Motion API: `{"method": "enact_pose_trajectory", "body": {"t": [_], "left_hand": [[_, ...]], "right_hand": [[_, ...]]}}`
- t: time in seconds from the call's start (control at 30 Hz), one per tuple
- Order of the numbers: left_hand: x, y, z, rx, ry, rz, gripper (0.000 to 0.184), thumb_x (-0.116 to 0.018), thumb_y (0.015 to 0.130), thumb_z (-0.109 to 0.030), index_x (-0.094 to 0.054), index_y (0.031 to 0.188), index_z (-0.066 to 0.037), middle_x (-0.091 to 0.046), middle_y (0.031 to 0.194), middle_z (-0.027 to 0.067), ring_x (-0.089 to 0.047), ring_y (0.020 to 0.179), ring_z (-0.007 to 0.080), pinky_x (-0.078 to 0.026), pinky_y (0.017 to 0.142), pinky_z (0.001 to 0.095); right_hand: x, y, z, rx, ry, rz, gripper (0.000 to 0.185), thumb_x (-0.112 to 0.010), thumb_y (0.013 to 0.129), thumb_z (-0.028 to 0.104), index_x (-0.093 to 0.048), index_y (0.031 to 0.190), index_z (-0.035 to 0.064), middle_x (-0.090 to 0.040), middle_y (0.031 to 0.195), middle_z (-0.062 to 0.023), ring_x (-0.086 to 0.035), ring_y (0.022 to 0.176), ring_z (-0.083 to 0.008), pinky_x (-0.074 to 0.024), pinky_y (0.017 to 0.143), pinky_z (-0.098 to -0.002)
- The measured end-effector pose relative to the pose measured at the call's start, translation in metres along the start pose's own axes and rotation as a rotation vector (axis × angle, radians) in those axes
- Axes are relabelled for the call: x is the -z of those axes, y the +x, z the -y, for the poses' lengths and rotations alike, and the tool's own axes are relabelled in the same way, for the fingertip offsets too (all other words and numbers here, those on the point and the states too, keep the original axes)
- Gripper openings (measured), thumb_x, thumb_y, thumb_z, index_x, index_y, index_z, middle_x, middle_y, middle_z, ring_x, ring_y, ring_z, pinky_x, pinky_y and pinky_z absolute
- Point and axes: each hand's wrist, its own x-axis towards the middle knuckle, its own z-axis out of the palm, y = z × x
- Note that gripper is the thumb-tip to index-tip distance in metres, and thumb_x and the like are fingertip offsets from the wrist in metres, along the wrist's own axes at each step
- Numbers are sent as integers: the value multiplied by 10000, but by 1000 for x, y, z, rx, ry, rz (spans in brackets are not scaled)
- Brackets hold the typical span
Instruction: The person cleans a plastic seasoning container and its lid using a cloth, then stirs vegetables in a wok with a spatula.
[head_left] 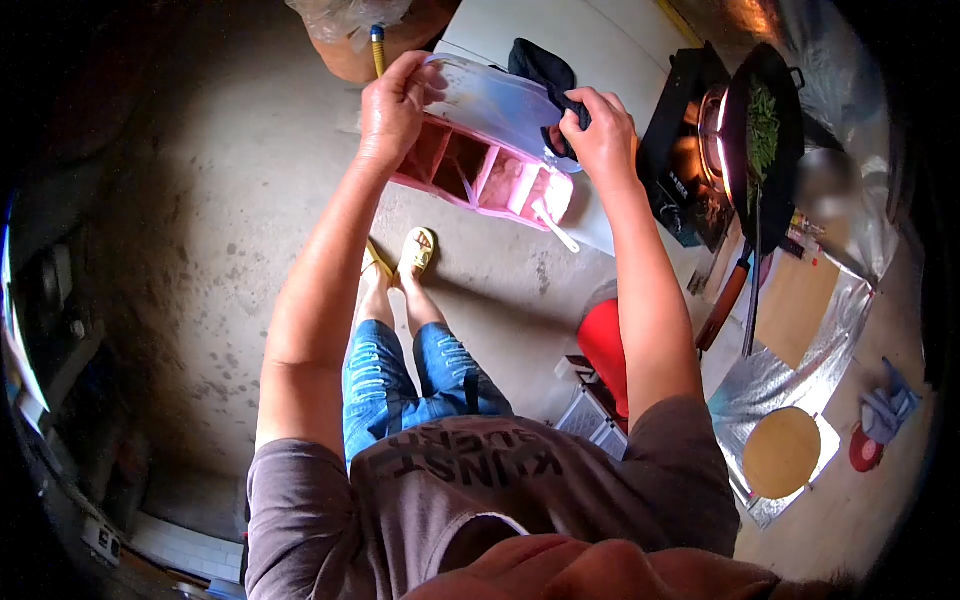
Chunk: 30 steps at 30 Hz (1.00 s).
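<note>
Your step was holding the clear lid open at the pink compartment box by the edge of the bench, left grip pinching the lid's end, right grip pinching black cloth and perhaps the lid, the next move seemingly calling for steadiness.

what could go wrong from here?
Spoon juts past the front rim of the pink box; the clear lid may catch on it.
Dark cloth at the right hand might brush the open compartments.
Wooden handle sticks out beside the right arm; a bump could jolt the wok.
</note>
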Motion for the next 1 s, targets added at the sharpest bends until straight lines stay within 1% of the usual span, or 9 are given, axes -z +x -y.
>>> {"method": "enact_pose_trajectory", "body": {"t": [0.17, 0.3, 0.4, 0.5, 0.53, 0.67, 0.87, 0.93, 1.0], "left_hand": [[6, -4, 14, 8, -16, -60, 181, -509, 964, -44, -598, 1112, 9, -680, 849, 75, -657, 758, 132, -548, 700, 267], [3, -7, 13, 41, -81, -62, 184, -537, 968, -94, -607, 1111, -1, -681, 846, 68, -657, 743, 125, -541, 686, 256], [4, -10, 13, 64, -85, -81, 188, -542, 970, -112, -613, 1105, -3, -681, 843, 65, -658, 737, 123, -529, 663, 248], [8, -16, 17, 55, -87, -80, 190, -541, 973, -124, -610, 1098, 1, -677, 853, 59, -652, 742, 123, -517, 666, 249], [8, -18, 17, 51, -102, -86, 191, -543, 973, -128, -607, 1096, 3, -676, 858, 58, -651, 745, 125, -515, 672, 251], [13, -27, 21, 97, -190, -130, 211, -548, 974, -158, -598, 1098, 6, -670, 877, 55, -641, 744, 130, -512, 677, 249], [19, -36, 4, 150, -204, -82, 295, -546, 974, -231, -580, 1122, 22, -649, 939, 66, -621, 824, 138, -509, 754, 274], [26, -39, 7, 176, -251, 1, 334, -534, 974, -239, -559, 1176, 25, -635, 1030, 89, -602, 936, 154, -486, 850, 300], [35, -41, 9, 160, -231, 20, 346, -529, 974, -238, -546, 1203, 21, -624, 1075, 99, -586, 987, 164, -468, 890, 306]], "right_hand": [[-1, -28, -44, -197, 23, 0, 187, -636, 745, 119, -657, 931, 127, -641, 867, -150, -616, 838, -350, -514, 726, -426], [-14, -36, -54, -326, 140, -52, 214, -647, 746, 109, -651, 960, 103, -658, 884, -174, -637, 844, -376, -516, 749, -422], [-18, -43, -47, -559, 449, -93, 207, -669, 799, 125, -687, 1002, 89, -697, 911, -129, -662, 851, -214, -506, 785, -310], [-25, -61, -52, -547, 707, -254, 181, -673, 840, 117, -691, 1002, 40, -703, 902, -59, -617, 834, -119, -482, 810, -266], [-25, -66, -53, -607, 803, -317, 156, -644, 875, 41, -668, 1020, -12, -664, 944, -6, -595, 859, -98, -468, 804, -230], [-5, -81, -63, -813, 1276, -696, 151, -609, 923, 134, -613, 1042, 43, -631, 953, -3, -582, 864, -124, -482, 765, -256], [13, -77, -68, -744, 1340, -488, 285, -610, 940, 277, -547, 1112, 58, -568, 1060, 19, -532, 922, -109, -462, 795, -264], [15, -78, -65, -661, 1328, -362, 288, -647, 912, 221, -538, 1098, 31, -570, 1062, 21, -518, 939, -98, -447, 826, -263], [16, -75, -63, -537, 908, -189, 276, -679, 865, 123, -540, 1082, 26, -585, 1061, -5, -522, 962, -96, -444, 852, -285]]}}
